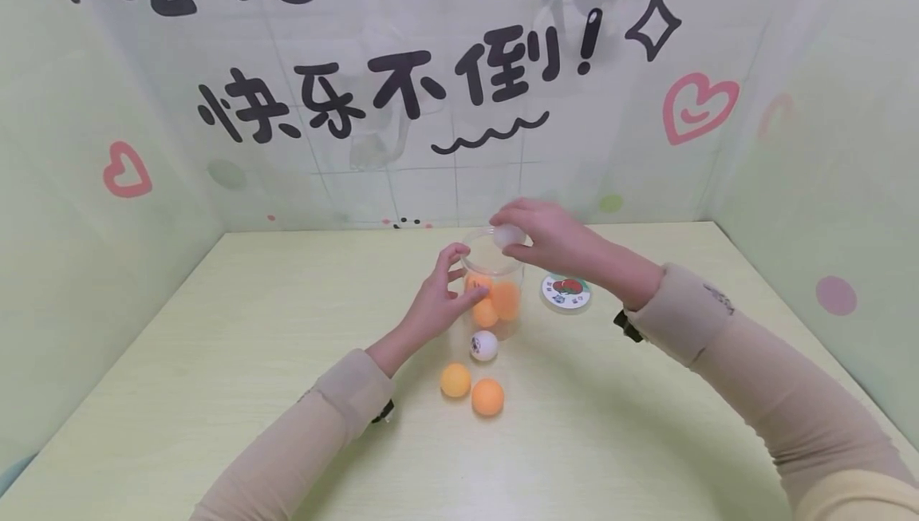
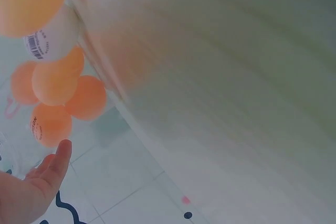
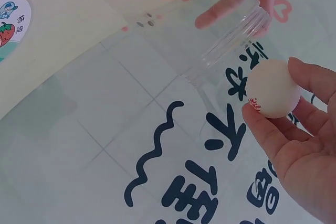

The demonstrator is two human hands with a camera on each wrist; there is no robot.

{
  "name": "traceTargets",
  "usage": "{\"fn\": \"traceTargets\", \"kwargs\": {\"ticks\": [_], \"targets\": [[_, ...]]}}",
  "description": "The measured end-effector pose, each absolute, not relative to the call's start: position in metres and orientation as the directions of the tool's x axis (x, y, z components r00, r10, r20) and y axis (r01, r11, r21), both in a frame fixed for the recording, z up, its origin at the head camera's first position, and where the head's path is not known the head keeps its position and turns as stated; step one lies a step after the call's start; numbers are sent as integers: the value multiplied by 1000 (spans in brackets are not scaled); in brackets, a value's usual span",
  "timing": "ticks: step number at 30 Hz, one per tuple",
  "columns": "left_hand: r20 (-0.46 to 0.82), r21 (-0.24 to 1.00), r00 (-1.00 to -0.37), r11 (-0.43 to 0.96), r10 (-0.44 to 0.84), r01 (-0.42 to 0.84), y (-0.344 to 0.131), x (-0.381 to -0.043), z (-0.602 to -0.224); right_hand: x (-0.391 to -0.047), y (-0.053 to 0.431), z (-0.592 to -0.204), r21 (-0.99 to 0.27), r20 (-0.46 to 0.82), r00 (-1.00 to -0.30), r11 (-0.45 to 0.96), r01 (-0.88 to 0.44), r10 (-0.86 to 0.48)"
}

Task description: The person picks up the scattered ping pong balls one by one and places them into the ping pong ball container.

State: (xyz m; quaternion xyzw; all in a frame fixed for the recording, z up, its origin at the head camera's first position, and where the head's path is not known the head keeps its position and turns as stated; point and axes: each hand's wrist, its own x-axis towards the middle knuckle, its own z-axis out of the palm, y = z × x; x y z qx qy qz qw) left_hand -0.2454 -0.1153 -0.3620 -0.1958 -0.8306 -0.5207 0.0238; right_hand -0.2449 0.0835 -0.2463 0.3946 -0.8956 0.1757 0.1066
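Note:
My left hand (image 1: pixel 441 294) grips the side of a clear jar (image 1: pixel 495 272), its thumb across the front and its fingers on the left near the rim. Several orange ping-pong balls (image 1: pixel 506 300) lie inside the jar, low down. Over the jar's mouth, my right hand (image 1: pixel 556 238) pinches a white ping-pong ball (image 3: pixel 270 88) between thumb and fingertips; red print shows on it in the right wrist view. In front of the jar, another white ball (image 1: pixel 484 345) rests on the table with two orange balls (image 1: pixel 455 380) nearer me.
A round lid (image 1: pixel 565 291) with a strawberry picture lies on the table (image 1: pixel 301 305) just right of the jar. Behind it stands a pale wall (image 1: pixel 359 194) with black lettering, and side walls (image 1: pixel 826 210) close in the table left and right.

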Motion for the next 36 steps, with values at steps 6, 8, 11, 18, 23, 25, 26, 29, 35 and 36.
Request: {"fn": "traceTargets", "kwargs": {"ticks": [6, 8, 11, 18, 23, 25, 26, 29, 35, 36], "targets": [[250, 850, -918, 383, 308, 360, -116, -247, -364, -249, 76, -250, -226, 288, -682, 644, -730, -672], [249, 849, -917, 385, 311, 361, -115, -247, -364, -249, 74, -251, -234, 277, -692, 651, -722, -667], [249, 849, -916, 386, 314, 362, -115, -247, -363, -251, 73, -253, -243, 267, -695, 651, -719, -668], [243, 849, -922, 394, 300, 352, -115, -247, -363, -253, 70, -257, -237, 254, -671, 628, -741, -697], [258, 843, -917, 393, 304, 368, -115, -246, -363, -253, 70, -260, -252, 244, -675, 627, -737, -696], [265, 841, -914, 391, 307, 375, -115, -246, -363, -253, 69, -261, -257, 241, -681, 631, -732, -692], [264, 841, -914, 391, 307, 374, -115, -246, -363, -253, 69, -261, -264, 237, -686, 634, -727, -688], [254, 844, -918, 394, 305, 364, -115, -246, -363, -251, 69, -261, -284, 223, -702, 644, -711, -677], [242, 849, -921, 394, 304, 353, -116, -246, -363, -244, 70, -258, -300, 231, -708, 644, -704, -667], [243, 848, -921, 394, 304, 354, -116, -246, -363, -242, 70, -258, -297, 246, -701, 636, -712, -670]]}}
